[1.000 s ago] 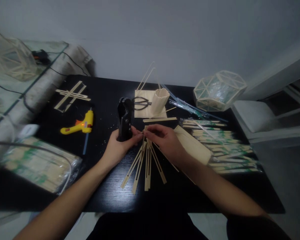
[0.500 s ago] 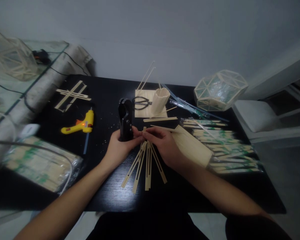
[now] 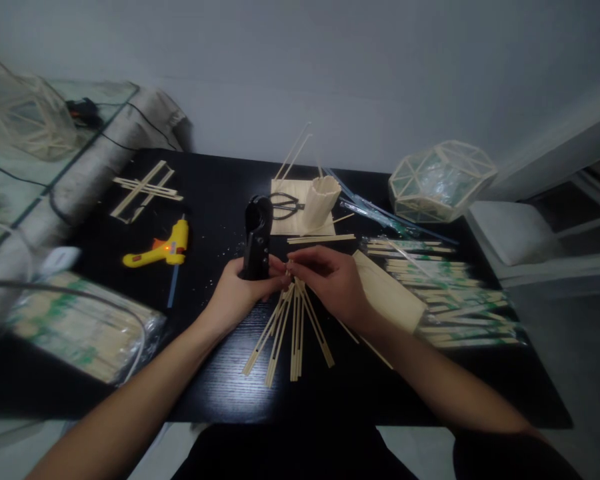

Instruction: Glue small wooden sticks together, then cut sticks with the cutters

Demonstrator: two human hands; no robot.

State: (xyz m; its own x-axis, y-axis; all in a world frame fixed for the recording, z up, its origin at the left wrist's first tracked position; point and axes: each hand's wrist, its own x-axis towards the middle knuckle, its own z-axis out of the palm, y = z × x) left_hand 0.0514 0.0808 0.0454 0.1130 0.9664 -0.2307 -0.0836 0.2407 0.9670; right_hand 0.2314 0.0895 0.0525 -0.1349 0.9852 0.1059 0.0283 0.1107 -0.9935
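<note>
My left hand [image 3: 237, 290] is wrapped round a black hand cutter [image 3: 257, 240] with a curved, hooked head, held upright; its thumb and fingertips meet those of my right hand. My right hand [image 3: 340, 283] is closed in a pinch on thin wooden sticks, mostly hidden by the fingers; thin stick ends [image 3: 349, 331] show below the palm. Under both hands, several pale wooden sticks [image 3: 297, 340] fan out over the black table toward me, their upper ends close together at the fingertips.
A yellow glue gun [image 3: 163, 250] with a lit orange light lies left, near crossed sticks [image 3: 145, 190]. Behind my hands are a round stick holder [image 3: 321, 203] and scissors [image 3: 285, 205] on a wooden board. Bagged sticks [image 3: 445, 293] and a faceted frame [image 3: 443, 180] stand right.
The cutter has shifted slightly right and turned in my left hand. A stick that pointed right from my right fingertips has swung away; stick ends now show below that hand.
</note>
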